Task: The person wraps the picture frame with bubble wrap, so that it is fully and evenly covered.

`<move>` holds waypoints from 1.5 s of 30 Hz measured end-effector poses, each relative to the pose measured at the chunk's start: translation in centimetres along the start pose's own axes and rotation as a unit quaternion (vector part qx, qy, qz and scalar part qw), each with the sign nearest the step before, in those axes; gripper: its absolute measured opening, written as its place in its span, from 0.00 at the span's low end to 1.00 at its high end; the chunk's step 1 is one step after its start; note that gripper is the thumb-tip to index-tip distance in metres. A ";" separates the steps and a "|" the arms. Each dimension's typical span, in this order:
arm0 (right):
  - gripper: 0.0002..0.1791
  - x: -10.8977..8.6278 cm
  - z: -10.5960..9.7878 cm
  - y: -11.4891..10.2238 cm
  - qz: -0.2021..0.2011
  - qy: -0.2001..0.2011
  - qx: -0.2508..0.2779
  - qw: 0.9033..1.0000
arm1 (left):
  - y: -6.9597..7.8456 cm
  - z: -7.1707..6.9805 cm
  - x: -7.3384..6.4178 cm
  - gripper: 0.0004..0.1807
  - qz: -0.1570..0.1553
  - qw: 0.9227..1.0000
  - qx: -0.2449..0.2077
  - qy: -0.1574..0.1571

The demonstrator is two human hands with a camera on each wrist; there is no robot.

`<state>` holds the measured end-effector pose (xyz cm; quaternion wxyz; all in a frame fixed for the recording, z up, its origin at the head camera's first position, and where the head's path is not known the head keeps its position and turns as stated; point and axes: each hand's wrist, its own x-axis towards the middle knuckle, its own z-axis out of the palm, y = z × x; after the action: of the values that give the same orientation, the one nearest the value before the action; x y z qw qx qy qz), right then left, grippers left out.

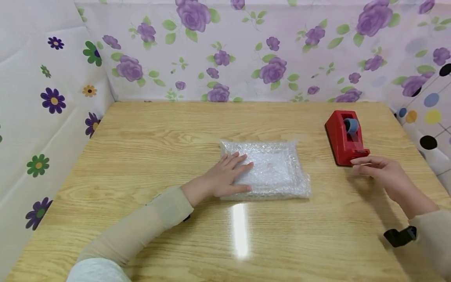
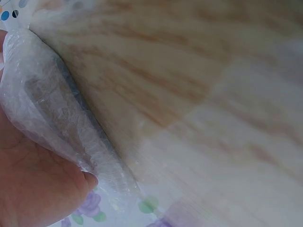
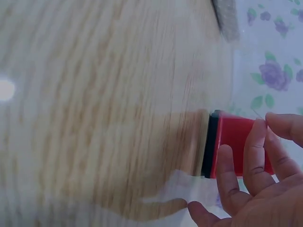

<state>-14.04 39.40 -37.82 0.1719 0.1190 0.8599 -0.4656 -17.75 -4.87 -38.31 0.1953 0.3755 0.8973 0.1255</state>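
Observation:
A flat rectangular package in clear bubble wrap lies on the wooden table. My left hand rests on its left part, fingers spread; the left wrist view shows the wrap beside the palm. At the right stands a red tape dispenser with a blue-cored tape roll. My right hand is at the dispenser's front end. In the right wrist view, thumb and index fingertips come together in front of the red body, pinching the thin clear tape end; the other fingers are loosely bent.
A white sheet with purple flowers hangs behind the table. Patterned sheets also line the left and the right. A black camera mount sits at my right wrist.

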 end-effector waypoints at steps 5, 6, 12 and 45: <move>0.20 -0.8 0.8 -0.5 -0.049 0.030 -0.070 0.996 | -0.2 0.0 -0.1 0.40 -0.001 1.000 0.001 0.000; 0.21 -1.0 0.9 -0.6 -0.058 0.038 -0.083 0.994 | -0.2 0.0 -0.1 0.40 -0.001 1.000 0.002 -0.001; 0.25 -2.0 1.9 -1.8 -0.093 0.079 -0.161 0.979 | -0.4 0.1 -0.1 0.40 -0.001 1.000 0.003 0.001; 0.04 -5.6 7.5 -10.8 -0.270 0.031 -0.134 0.953 | -0.1 0.0 -0.1 0.38 0.015 0.999 0.029 0.008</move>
<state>-11.48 27.03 -31.11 0.0274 -0.1273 0.9195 -0.3709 -17.71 -5.06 -38.36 0.1754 0.3938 0.8961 0.1053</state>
